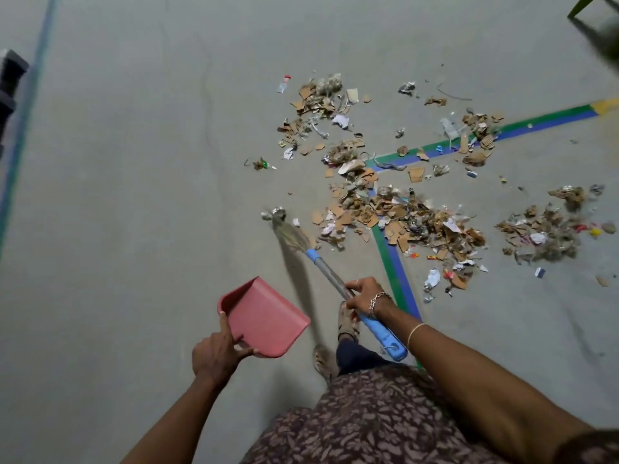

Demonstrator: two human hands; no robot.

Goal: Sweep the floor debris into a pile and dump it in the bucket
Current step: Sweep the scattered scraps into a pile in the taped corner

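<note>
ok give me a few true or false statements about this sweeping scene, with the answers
1. The left hand holds a pink dustpan. True.
2. The right hand grips the broom by its bristles. False: it grips the handle.
3. The debris lies in one tidy pile. False: it is spread in several patches.
4. Green and blue tape runs under some debris. True.
5. The dustpan is full of debris. False: none shows in it.
</note>
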